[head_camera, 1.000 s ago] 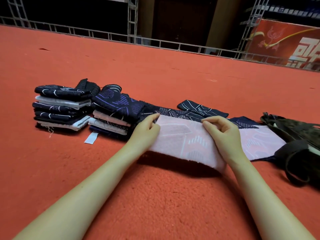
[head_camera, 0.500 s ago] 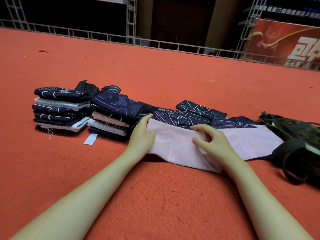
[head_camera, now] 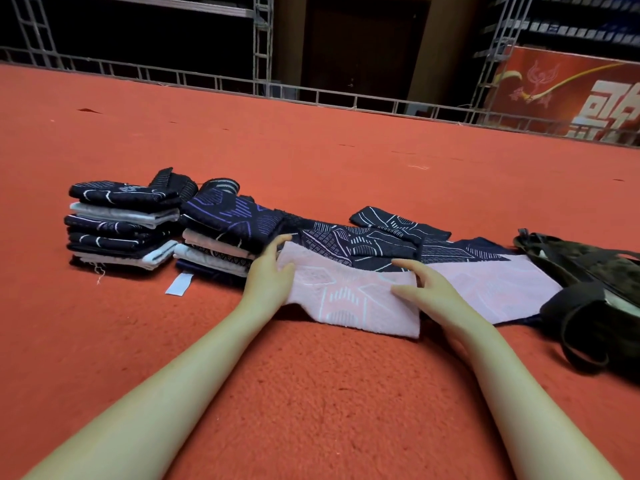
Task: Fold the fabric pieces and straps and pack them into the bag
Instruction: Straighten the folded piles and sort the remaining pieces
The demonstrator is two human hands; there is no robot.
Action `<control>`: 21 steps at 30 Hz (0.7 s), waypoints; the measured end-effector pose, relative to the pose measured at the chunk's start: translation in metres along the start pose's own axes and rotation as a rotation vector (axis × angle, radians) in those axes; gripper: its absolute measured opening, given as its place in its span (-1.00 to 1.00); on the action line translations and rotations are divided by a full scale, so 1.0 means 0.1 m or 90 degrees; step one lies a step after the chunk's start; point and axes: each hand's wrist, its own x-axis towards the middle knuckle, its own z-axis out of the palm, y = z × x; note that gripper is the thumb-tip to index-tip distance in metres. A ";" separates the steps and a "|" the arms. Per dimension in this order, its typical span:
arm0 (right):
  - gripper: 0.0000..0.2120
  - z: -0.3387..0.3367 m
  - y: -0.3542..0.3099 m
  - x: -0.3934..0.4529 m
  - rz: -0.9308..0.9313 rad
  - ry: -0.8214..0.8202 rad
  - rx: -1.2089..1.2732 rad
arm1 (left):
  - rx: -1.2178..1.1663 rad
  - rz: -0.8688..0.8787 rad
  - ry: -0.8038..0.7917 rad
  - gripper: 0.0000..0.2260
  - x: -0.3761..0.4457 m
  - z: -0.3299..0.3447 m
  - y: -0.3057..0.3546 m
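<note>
A pink fabric piece (head_camera: 349, 299) with pale line patterns lies folded on the red carpet in front of me. My left hand (head_camera: 268, 271) holds its left end, thumb on top of the cloth. My right hand (head_camera: 427, 289) rests on its right end with fingers spread and slightly bent. More of the pink cloth (head_camera: 485, 289) spreads flat to the right. Dark navy patterned pieces (head_camera: 381, 237) lie unfolded just behind it. Two stacks of folded pieces (head_camera: 121, 226) (head_camera: 221, 237) stand at the left. The dark camouflage bag (head_camera: 595, 282) lies at the right with its straps loose.
A small white label (head_camera: 179, 284) lies on the carpet in front of the right stack. The red carpet (head_camera: 311, 393) stretches wide all around. A metal truss rail (head_camera: 311, 95) runs along its far edge, with a red banner (head_camera: 568, 95) at the back right.
The pink piece was held up off the carpet; both hands have lowered it flat onto the carpet, and my right hand has shifted to its right end.
</note>
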 end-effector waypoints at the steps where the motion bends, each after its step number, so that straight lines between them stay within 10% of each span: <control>1: -0.54 0.01 0.00 0.02 -0.005 0.018 -0.006 | 0.004 0.000 -0.001 -0.55 0.01 0.00 0.00; 7: -0.65 -0.10 0.00 0.08 0.099 0.204 0.152 | 0.041 0.020 -0.065 -0.65 -0.04 0.06 0.02; 12: -0.71 -0.05 -0.08 0.07 0.083 0.033 0.471 | 0.173 0.078 -0.088 -0.59 -0.05 0.07 -0.01; 21: -0.74 0.25 0.01 0.10 -0.119 0.096 -0.115 | 0.322 0.176 -0.042 -0.58 -0.10 0.05 0.03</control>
